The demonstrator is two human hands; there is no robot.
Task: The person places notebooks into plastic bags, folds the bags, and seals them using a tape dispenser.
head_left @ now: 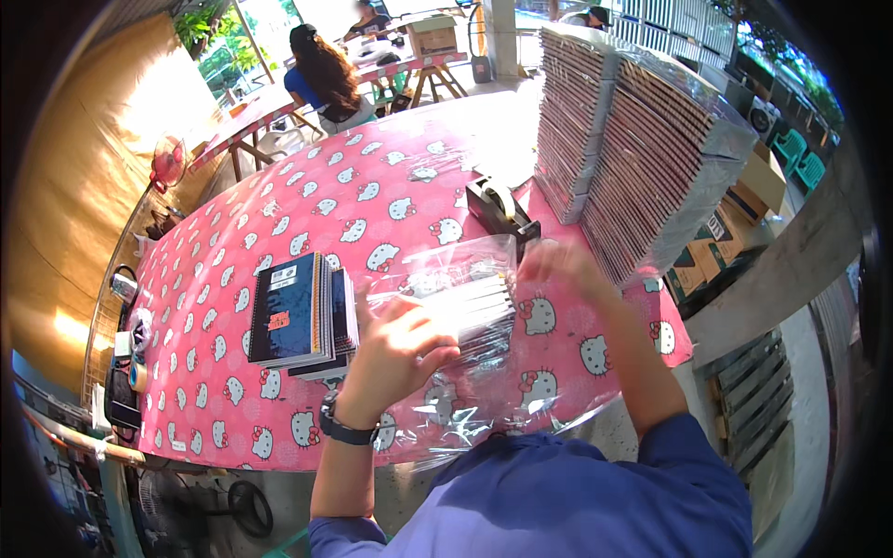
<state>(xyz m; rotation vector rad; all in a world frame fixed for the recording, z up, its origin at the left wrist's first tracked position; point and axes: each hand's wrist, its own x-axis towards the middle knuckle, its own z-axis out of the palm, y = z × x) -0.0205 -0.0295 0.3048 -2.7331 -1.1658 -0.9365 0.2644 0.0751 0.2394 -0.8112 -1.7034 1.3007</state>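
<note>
My left hand (398, 346) presses on a stack of spiral notebooks inside a clear plastic bag (465, 307) that lies on the pink cartoon-print tablecloth (279, 195). My right hand (558, 265), blurred, is at the bag's far right edge near its opening; whether it grips the plastic is unclear. A black watch sits on my left wrist (346, 430). Left of the bag lies a small pile of dark blue spiral notebooks (302, 321).
A black tape dispenser (500, 212) stands just beyond the bag. Tall wrapped stacks of notebooks (633, 139) fill the table's right end, with cardboard boxes (735, 223) beside them. People sit at tables (326, 79) in the back. Tape rolls and clutter (130, 353) lie at the left.
</note>
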